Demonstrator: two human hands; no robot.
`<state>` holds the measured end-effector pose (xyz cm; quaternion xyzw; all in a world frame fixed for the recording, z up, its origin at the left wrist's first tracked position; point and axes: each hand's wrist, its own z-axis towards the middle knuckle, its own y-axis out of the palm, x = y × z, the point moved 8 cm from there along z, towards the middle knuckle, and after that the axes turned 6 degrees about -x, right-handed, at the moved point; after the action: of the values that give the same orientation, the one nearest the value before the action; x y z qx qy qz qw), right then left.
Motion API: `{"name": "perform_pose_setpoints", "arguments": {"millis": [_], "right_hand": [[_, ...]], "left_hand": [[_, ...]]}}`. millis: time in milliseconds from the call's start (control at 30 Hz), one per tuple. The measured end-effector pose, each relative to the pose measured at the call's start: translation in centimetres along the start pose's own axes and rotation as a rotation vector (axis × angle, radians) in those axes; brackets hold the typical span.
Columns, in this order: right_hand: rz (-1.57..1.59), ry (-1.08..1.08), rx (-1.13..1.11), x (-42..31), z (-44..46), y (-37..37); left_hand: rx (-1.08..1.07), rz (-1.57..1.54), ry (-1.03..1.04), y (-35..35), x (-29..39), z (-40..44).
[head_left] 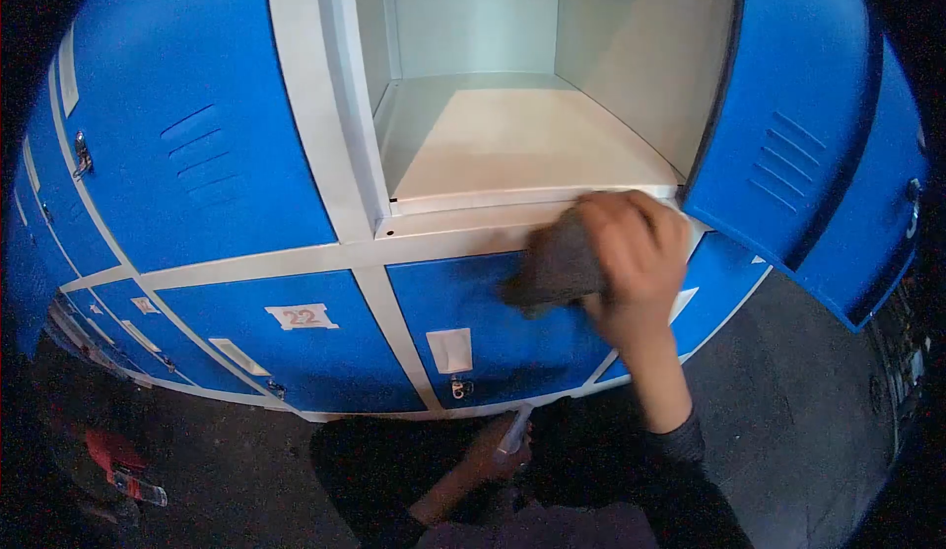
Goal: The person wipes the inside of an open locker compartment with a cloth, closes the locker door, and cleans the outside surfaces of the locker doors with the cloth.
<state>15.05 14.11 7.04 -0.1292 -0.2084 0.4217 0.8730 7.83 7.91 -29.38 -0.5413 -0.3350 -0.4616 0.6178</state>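
My right hand grips a dark grey-brown cloth, its fingers wrapped over the top. The cloth is at the front lip of an open locker compartment, just over a blue locker door; motion blurs its edges. Low in the view, in front of my dark clothing, my left hand is closed round a slim pale object whose kind I cannot make out. The open compartment's blue door is swung out to the right, near my right hand.
Closed blue lockers stand to the left, one with a "22" label. A small latch juts from the lower door. On the dark floor at lower left lie a red item and a clear, bottle-like item.
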Motion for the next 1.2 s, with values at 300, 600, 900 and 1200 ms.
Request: {"name": "perform_pose_setpoints", "arguments": {"millis": [300, 600, 900, 1200], "right_hand": [[0.009, 0.163, -0.019, 1.9, -1.6, -0.7], [0.302, -0.109, 0.13, -5.1, 1.4, 1.8], [-0.314, 0.002, -0.109, 4.5, -1.1, -2.1], [-0.397, 0.063, -0.24, 4.1, 0.1, -2.7]], "left_hand": [[-0.032, 0.014, -0.103, -0.6, 0.9, 1.0], [-0.006, 0.03, -0.028, -0.1, -0.6, 0.1], [0.107, 0.088, 0.111, -1.2, 2.4, 0.3], [0.051, -0.037, -0.023, -0.6, 1.6, 0.1]]}}
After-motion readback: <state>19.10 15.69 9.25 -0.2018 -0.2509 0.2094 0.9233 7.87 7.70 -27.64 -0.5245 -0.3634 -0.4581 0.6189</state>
